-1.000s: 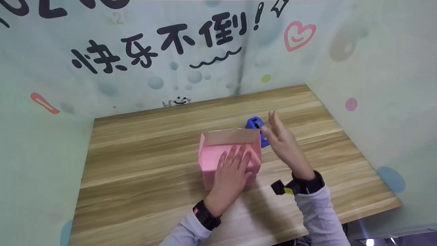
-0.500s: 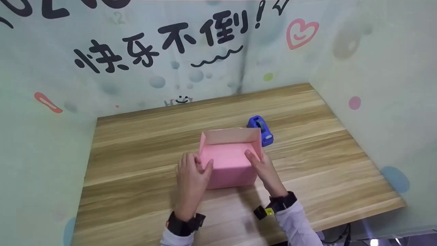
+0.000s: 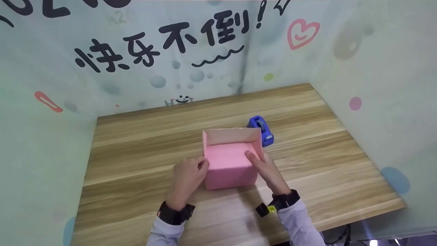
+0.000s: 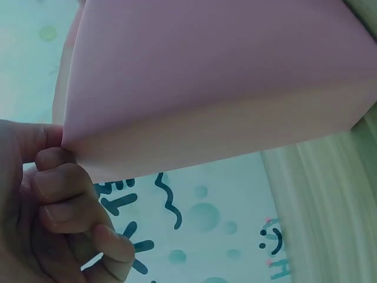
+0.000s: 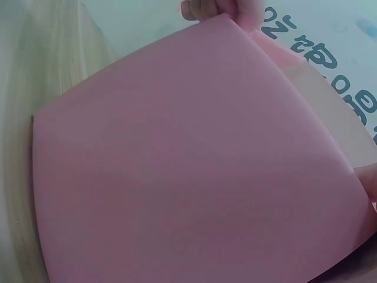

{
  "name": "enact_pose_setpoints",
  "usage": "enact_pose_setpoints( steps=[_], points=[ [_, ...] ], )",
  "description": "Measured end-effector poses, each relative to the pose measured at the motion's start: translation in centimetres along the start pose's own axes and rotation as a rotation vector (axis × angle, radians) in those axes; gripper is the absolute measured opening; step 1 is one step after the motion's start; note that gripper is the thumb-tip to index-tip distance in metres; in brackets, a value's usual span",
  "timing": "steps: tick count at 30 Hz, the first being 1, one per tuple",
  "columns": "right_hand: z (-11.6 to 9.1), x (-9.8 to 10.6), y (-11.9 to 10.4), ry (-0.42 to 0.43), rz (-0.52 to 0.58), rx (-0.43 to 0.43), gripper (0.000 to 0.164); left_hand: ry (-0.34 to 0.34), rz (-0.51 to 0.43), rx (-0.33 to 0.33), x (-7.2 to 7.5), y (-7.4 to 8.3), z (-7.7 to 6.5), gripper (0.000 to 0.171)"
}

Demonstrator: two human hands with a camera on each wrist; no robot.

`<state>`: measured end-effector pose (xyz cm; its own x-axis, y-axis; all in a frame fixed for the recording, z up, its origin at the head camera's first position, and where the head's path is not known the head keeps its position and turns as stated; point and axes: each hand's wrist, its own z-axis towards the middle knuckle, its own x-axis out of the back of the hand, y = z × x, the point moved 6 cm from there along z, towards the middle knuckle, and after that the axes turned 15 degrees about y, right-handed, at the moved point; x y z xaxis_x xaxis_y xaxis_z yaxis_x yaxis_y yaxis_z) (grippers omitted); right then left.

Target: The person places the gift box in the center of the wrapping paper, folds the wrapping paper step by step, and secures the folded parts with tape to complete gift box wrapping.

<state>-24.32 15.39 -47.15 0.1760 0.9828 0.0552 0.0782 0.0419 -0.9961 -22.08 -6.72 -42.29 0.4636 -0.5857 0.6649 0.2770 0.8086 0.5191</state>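
Note:
A pink cardboard box (image 3: 231,177) stands on the table, its back flap (image 3: 232,136) raised with a pale inner face showing. At the box's left front top corner, my left hand (image 3: 187,176) pinches the edge between thumb and bent forefinger. The left wrist view shows that hand's other fingers (image 4: 70,212) curled beside the box's pale side face. My right hand (image 3: 269,172) holds the box's right side, with the thumb lying on top and the other fingers hidden behind the side wall. The right wrist view is mostly filled by the box's pink front (image 5: 177,159).
A blue tape dispenser (image 3: 263,131) stands just behind the box's right back corner, partly covered by the flap. The wood-grain table (image 3: 136,153) is enclosed by printed fabric walls (image 3: 164,44) at the back and both sides. Cables (image 3: 343,234) hang below the right front edge.
First my left hand lay flat on the box top and my right was raised. Both moved to the box's sides. Since then the left fingers have curled in at the corner; the right barely moved.

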Motion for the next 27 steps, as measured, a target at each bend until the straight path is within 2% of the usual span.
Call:
enact_pose_setpoints(
  steps=[2, 5, 7, 9, 12, 17, 21, 27],
  points=[
    [0.0, 0.1, -0.1, -0.002, -0.006, 0.008, 0.053, -0.058, 0.024, 0.033, -0.2, -0.3, 0.5, 0.038],
    [-0.1, 0.0, -0.1, -0.014, -0.002, 0.022, 0.054, -0.210, 0.024, 0.156, -0.9, -1.1, 0.6, 0.034],
    [-0.1, -0.1, 0.0, -0.013, 0.001, 0.029, 0.053, -0.314, -0.024, 0.249, -1.7, -1.5, 0.4, 0.040],
    [-0.1, -0.1, 0.0, -0.016, 0.008, 0.032, 0.051, -0.360, -0.089, 0.312, -2.4, -1.5, 0.2, 0.050],
    [0.0, 0.1, 0.0, -0.009, 0.017, 0.026, 0.049, -0.328, -0.157, 0.346, -3.0, -0.9, 0.5, 0.052],
    [0.0, 0.2, -0.1, -0.016, 0.019, 0.006, 0.048, -0.186, -0.116, 0.335, -3.2, 0.0, 1.6, 0.048],
    [-0.1, 0.3, -0.1, -0.015, 0.015, -0.009, 0.046, -0.165, -0.092, 0.350, -3.2, 0.3, 2.2, 0.050],
    [-0.2, 0.2, 0.0, -0.026, 0.030, -0.006, 0.050, -0.182, -0.117, 0.392, -2.8, 0.3, 3.1, 0.050]
  ],
)
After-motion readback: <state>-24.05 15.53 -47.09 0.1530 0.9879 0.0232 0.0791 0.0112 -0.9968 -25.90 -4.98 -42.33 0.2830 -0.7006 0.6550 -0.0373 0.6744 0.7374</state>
